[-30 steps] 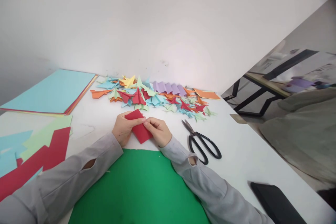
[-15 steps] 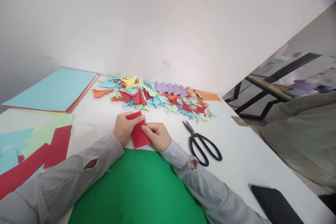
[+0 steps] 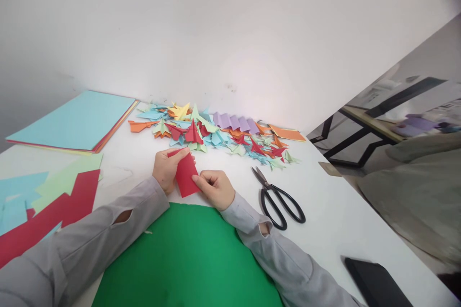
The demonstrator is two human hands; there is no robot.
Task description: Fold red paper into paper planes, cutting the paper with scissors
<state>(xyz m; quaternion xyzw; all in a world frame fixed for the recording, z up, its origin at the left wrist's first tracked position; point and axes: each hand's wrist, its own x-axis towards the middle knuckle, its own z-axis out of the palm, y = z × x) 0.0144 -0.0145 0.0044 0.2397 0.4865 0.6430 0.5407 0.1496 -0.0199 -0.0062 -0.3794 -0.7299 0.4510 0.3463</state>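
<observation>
A small red paper rectangle point(image 3: 186, 176) is held up between my hands, just beyond the far edge of a green sheet point(image 3: 187, 259). My left hand point(image 3: 168, 169) grips its upper left side, with the thumb along the top. At the lower right edge, my right hand point(image 3: 216, 188) pinches the same paper between thumb and curled fingers. Behind my hands lies a pile of small folded paper planes point(image 3: 192, 132) in red, green, blue, orange and yellow. Purple zigzag-folded paper point(image 3: 236, 123) rests at the back of the pile.
Black-handled scissors point(image 3: 268, 186) lie right of my hands. A dark flat object point(image 3: 376, 280) is at the lower right. Large coloured sheets point(image 3: 77, 120) are stacked at the back left, with red, green and blue paper offcuts point(image 3: 81, 196) nearer. Orange paper point(image 3: 287, 133) lies by the wall.
My left hand has shifted slightly left and up with the red paper. My right hand has slid down toward the paper's lower right edge, and the hands are farther apart.
</observation>
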